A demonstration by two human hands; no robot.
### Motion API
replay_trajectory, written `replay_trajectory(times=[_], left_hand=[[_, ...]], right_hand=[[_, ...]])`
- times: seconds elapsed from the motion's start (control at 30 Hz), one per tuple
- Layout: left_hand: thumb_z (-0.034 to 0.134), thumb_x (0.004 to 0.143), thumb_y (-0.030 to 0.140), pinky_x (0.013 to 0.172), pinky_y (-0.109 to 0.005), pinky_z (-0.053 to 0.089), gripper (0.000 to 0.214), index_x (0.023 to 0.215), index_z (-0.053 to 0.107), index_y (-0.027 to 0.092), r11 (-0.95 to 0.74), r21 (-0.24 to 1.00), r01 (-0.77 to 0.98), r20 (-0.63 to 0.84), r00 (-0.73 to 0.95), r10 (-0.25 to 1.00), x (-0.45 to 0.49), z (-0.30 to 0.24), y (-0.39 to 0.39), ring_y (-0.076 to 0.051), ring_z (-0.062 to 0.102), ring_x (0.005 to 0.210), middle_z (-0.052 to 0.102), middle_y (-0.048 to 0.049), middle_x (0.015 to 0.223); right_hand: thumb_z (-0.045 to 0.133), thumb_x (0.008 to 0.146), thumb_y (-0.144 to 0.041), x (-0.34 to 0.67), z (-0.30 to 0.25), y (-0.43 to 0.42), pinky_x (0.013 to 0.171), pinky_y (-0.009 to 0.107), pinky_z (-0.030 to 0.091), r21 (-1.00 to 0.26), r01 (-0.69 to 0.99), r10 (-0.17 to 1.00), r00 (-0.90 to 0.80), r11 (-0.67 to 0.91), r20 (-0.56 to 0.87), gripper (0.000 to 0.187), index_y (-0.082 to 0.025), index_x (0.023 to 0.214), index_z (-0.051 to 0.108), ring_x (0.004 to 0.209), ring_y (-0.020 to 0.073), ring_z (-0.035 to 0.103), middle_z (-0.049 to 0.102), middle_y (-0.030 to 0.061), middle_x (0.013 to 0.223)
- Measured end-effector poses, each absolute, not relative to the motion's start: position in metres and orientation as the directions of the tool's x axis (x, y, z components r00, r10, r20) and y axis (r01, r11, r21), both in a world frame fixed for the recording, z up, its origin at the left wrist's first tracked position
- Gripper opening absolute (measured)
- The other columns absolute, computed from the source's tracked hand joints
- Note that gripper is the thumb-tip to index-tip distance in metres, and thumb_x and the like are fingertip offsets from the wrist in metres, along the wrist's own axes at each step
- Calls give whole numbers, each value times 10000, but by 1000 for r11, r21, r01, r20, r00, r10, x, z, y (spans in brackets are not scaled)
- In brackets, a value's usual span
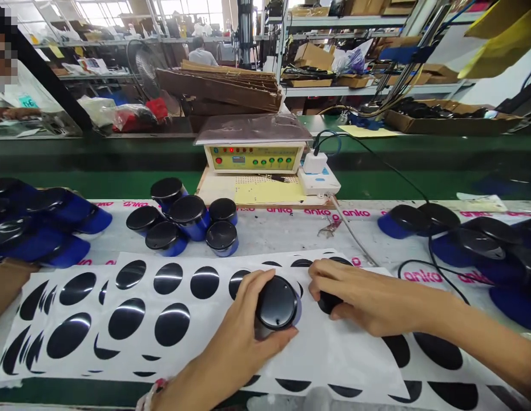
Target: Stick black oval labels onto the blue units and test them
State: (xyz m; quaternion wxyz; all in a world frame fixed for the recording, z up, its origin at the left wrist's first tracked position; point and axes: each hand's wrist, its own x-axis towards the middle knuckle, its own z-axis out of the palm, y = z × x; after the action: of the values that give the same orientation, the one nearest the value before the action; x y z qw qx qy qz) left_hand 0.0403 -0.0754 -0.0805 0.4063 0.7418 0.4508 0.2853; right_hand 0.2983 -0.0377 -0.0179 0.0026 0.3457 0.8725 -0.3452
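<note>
My left hand (244, 337) is wrapped round a blue cylinder with a glossy black top (277, 303), tilted toward me just above the sticker sheets. A small dark dot marks the lower part of that top. Beside it, my right hand (355, 294) is closed, its fingertips pinching a black round sticker (329, 302) over the sheet; the fingers hide part of the sticker. White sheets with black round stickers (172, 324) lie fanned out and overlapping beneath both hands. Bare white patches show on the top sheet near my hands.
Black-topped blue cylinders (189, 217) stand in a cluster behind the sheets, with more at far left (47, 222) and right (479, 240). A control box (254, 157) with a lit red light sits behind, beside a white power strip (319, 180). A black cable (432, 257) crosses the right side.
</note>
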Motion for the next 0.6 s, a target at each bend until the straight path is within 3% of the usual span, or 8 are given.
replay_trajectory(times=[0.1, 0.2, 0.3, 0.4, 0.53, 0.6], left_hand=[[674, 839, 253, 1088, -369, 402, 736, 1382, 216, 448, -283, 847, 451, 50, 461, 886, 40, -76, -74, -223, 389, 1358, 366, -16, 1429], [653, 854, 238, 1078, -344, 411, 733, 1382, 207, 481, -268, 845, 462, 16, 479, 877, 41, -74, -76, -208, 381, 1364, 345, 8, 1443], [637, 863, 230, 1075, -335, 412, 724, 1387, 208, 486, -268, 845, 463, -6, 508, 861, 41, -73, -78, -202, 394, 1354, 343, 12, 1440], [627, 865, 219, 1077, -320, 405, 711, 1389, 220, 473, -287, 839, 462, 9, 516, 857, 41, -73, -79, -194, 403, 1345, 358, 9, 1427], [630, 854, 194, 1072, -301, 407, 696, 1389, 258, 440, -324, 830, 453, 45, 526, 850, 41, -71, -80, -184, 448, 1305, 392, 0, 1407], [647, 841, 195, 1069, -314, 415, 710, 1390, 262, 428, -325, 827, 458, 50, 516, 855, 41, -72, -80, -190, 467, 1289, 415, -7, 1399]], right_hand=[[512, 757, -3, 301, -17, -42, 794, 340, 426, -585, 600, 620, -758, 545, -200, 353, -223, 1033, 538, 1031, 245, 528, 510, 69, 1102], [562, 818, -81, 301, -15, -46, 767, 327, 439, -601, 606, 649, -739, 521, -183, 220, -221, 986, 539, 984, 231, 550, 522, 65, 1085], [584, 880, -200, 302, -16, -49, 764, 327, 458, -627, 616, 687, -706, 477, -171, 112, -228, 980, 543, 945, 213, 565, 532, 63, 1099], [537, 925, -272, 310, -20, -54, 813, 337, 482, -671, 631, 767, -625, 389, -144, 120, -243, 1039, 558, 955, 202, 585, 560, 58, 1119], [559, 891, -448, 337, -24, -71, 729, 342, 521, -717, 688, 983, -184, 112, -23, 241, -276, 1056, 597, 860, 225, 639, 652, 36, 1000], [607, 846, -482, 348, -23, -87, 713, 353, 503, -709, 705, 992, 100, -17, 77, 246, -315, 1027, 605, 814, 230, 638, 660, 20, 972]])
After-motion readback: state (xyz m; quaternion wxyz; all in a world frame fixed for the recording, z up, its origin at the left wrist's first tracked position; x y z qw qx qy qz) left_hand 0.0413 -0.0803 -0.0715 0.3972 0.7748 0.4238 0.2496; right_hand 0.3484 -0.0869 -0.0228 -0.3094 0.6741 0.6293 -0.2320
